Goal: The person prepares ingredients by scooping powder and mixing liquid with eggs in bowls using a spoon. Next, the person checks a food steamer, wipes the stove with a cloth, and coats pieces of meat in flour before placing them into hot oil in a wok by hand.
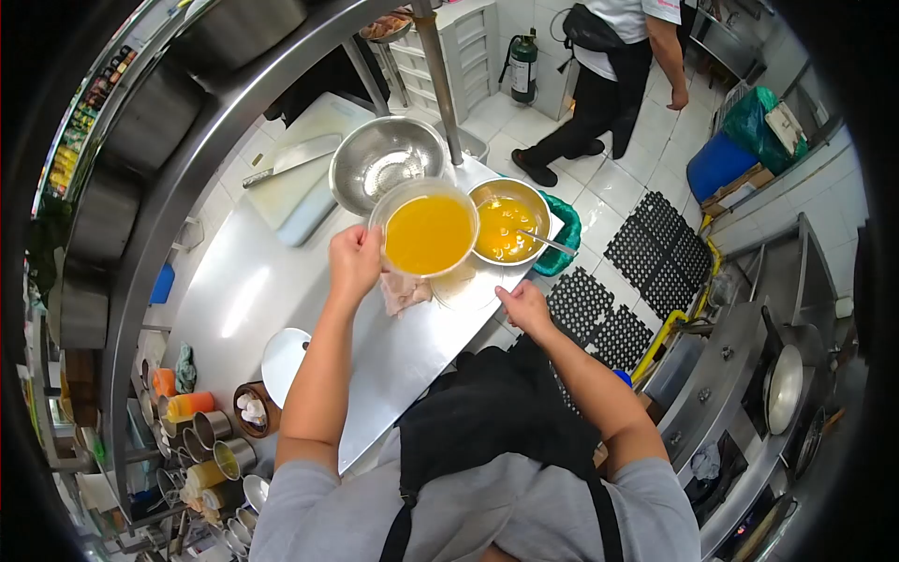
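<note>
My left hand [356, 263] grips the rim of a clear round plastic container [380, 221] filled with yellow-orange liquid, held above the steel table. To its right, a steel bowl [480, 195] holds yolk-coloured liquid like beaten egg, with a spoon [551, 244] leaning in it. My right hand [526, 307] is closed, thumb against the fingers, just below that bowl at the table edge; whether anything is in it I cannot make out. A pale pinkish cloth or piece of food [404, 296] lies beneath the container. Near it is a faint clear round lid [466, 289].
Behind the container stands a perforated steel colander [379, 150]. A knife [292, 161] lies across a cutting board [270, 204]. A steel post [438, 80] rises by the table. Another person [613, 75] is on the tiled floor. A stove with a pan [785, 389] is at right.
</note>
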{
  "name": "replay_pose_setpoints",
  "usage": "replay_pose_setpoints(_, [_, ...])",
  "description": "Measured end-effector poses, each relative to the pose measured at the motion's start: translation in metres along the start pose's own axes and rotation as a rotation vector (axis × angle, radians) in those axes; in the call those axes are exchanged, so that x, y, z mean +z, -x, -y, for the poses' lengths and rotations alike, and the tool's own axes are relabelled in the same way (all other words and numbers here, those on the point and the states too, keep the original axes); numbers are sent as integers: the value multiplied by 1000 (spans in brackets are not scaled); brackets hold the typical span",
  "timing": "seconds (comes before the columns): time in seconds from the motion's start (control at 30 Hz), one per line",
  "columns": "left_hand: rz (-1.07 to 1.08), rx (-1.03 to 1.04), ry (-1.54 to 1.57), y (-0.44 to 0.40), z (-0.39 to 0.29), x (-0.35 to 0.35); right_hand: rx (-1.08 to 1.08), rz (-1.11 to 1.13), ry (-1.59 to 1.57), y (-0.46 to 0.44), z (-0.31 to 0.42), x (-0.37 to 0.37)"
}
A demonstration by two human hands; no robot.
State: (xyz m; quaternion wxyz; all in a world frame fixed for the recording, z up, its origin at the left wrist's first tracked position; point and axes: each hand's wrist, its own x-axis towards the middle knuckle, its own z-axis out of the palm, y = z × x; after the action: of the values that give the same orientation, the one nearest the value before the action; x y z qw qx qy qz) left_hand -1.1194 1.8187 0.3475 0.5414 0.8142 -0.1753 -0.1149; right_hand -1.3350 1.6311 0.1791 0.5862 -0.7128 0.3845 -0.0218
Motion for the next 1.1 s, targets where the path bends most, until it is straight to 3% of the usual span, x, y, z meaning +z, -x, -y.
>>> replay_pose_setpoints(0.1, [-19,16,-98,22,11,-21,128,-20,-66,6,6,4])
replay_pose_setpoints(0.17, [-40,27,-156,39,20,-33,132,53,-264,13,1,-1])
replay_pose_setpoints(0.33, [-20,44,-271,73,83,-48,224,249,-402,51,16,-34])
replay_pose_setpoints(0.43, [6,-45,-243,100,82,-47,110,341,-342,82,49,-63])
replay_pose_setpoints(0.5, [18,-51,-223,107,103,-37,-136,289,-222,100,68,-76])
replay_pose_setpoints(0.53, [33,-47,-210,114,112,-32,-119,297,-209,110,86,-81])
replay_pose_setpoints(0.6, [41,-17,-258,122,106,-20,-618,44,502,123,120,-78])
replay_pose_setpoints(0.63, [41,50,-310,121,103,-13,-613,46,510,121,124,-71])
replay_pose_setpoints(0.7, [47,6,-207,120,114,5,-1091,-33,742,116,130,-57])
replay_pose_setpoints(0.77, [51,-52,-98,121,115,21,-1101,47,782,114,129,-43])
replay_pose_setpoints(0.87, [9,-43,-154,122,116,33,-1185,267,792,102,113,-23])
replay_pose_setpoints(0.97, [-6,14,-239,116,135,40,-1196,313,803,94,98,-5])
replay_pose_setpoints(1.03, [36,-177,9,111,147,42,-1180,324,775,93,93,1])
replay_pose_setpoints(1.07, [123,-361,184,112,115,28,-1182,334,807,92,91,3])
replay_pose_setpoints(1.1, [119,-366,185,113,113,25,-1183,339,838,91,90,5])
